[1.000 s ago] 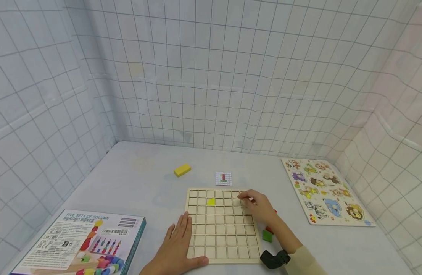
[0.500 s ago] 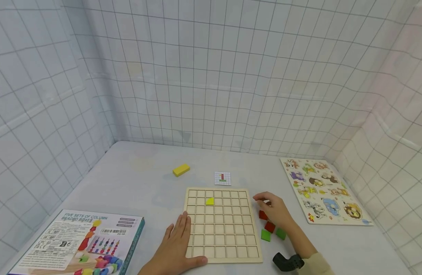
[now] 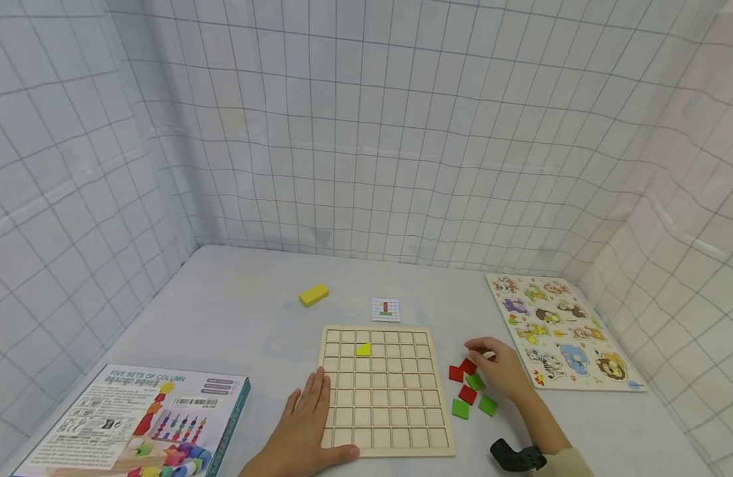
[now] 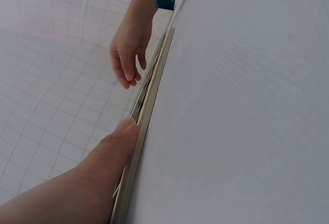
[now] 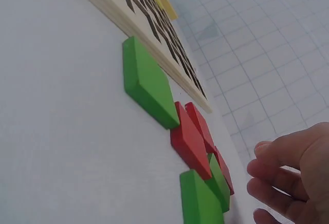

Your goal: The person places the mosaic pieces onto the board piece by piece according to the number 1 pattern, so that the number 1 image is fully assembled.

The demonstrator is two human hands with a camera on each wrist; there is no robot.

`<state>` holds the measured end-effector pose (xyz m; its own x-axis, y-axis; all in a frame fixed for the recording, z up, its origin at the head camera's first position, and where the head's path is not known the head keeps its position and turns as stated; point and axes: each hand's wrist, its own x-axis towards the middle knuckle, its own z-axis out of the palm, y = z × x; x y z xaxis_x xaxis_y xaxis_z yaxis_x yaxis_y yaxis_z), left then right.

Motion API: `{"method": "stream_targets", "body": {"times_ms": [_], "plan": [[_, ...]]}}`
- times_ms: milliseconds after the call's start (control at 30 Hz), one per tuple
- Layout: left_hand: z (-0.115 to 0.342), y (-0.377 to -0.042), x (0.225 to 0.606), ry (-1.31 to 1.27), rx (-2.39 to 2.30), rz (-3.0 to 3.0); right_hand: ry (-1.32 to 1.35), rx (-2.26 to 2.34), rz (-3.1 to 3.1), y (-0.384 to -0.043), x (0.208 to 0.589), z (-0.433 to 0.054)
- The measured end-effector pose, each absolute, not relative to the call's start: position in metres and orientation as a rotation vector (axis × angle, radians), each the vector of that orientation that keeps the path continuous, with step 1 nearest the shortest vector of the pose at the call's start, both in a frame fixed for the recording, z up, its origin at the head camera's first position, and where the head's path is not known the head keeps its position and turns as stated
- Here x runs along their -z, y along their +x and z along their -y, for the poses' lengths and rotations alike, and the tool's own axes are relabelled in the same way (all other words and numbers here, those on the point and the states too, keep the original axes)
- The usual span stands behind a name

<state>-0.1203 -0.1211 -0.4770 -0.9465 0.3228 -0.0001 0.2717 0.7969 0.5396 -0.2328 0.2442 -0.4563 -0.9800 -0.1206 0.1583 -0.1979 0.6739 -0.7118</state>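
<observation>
A wooden grid board (image 3: 396, 452) lies flat in the middle of the head view, with one yellow triangular tile (image 3: 364, 350) in a cell near its top. My left hand (image 3: 301, 427) rests with straight fingers along the board's left edge, its thumb over the lower corner. Right of the board lie three red tiles (image 3: 467, 395) and three green tiles (image 3: 460, 409). My right hand (image 3: 500, 371) hovers just beside them, fingers loosely bent. In the right wrist view nothing shows between those fingers (image 5: 280, 152), and they stand apart from the nearest red tile (image 5: 190, 142).
Behind the board are a small pattern card (image 3: 386, 310) and a yellow block (image 3: 314, 295). An animal puzzle board (image 3: 566, 331) lies at the right. A printed toy box (image 3: 134, 421) occupies the near left. Gridded white sheets (image 3: 366, 165) enclose the table.
My right hand has moved from over the board's upper right to beyond the loose tiles, uncovering them. The left hand stays in place.
</observation>
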Motion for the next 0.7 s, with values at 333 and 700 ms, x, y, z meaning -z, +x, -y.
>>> {"method": "stream_targets", "body": {"times_ms": [333, 700], "plan": [[0.121, -0.119, 0.472, 0.479, -0.851, -2.876, 0.133, -1.227, 2.881, -0.231, 0.467, -0.250], [0.120, -0.120, 0.472, 0.471, -0.852, -2.862, 0.171, -1.240, 2.857, -0.229, 0.469, -0.250]]}}
